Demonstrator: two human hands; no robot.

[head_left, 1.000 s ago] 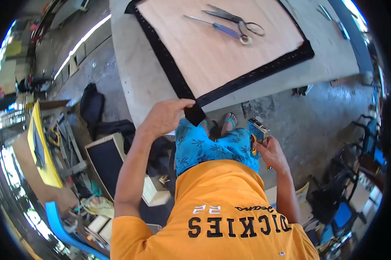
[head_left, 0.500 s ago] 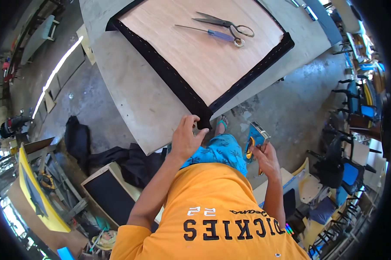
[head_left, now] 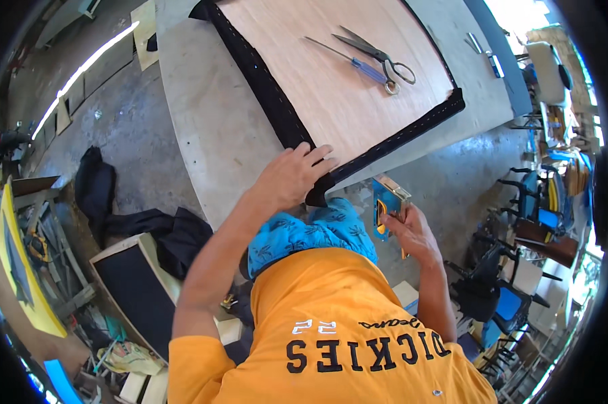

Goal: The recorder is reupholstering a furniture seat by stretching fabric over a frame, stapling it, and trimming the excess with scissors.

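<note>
The fingers (head_left: 319,153) of the left hand (head_left: 287,176) are spread and bent over the near corner of a pale wood panel (head_left: 344,121), touching the black fabric (head_left: 274,91) there; whether they pinch it, I cannot tell. The right hand (head_left: 415,232) has its fingers closed around a blue and silver staple gun (head_left: 393,195), held well apart from the left hand and beyond the panel's edge. The fabric runs as a border along the panel's edges, dotted with small light marks, and a flap of it hangs at the near corner. Scissors (head_left: 370,48) and a purple-handled screwdriver (head_left: 368,69) lie side by side on the wood. The panel rests on a grey tabletop (head_left: 216,135). Farther out, dark cloth (head_left: 166,229) lies at left on the concrete floor (head_left: 139,161), and chairs (head_left: 509,299) crowd the right
</note>
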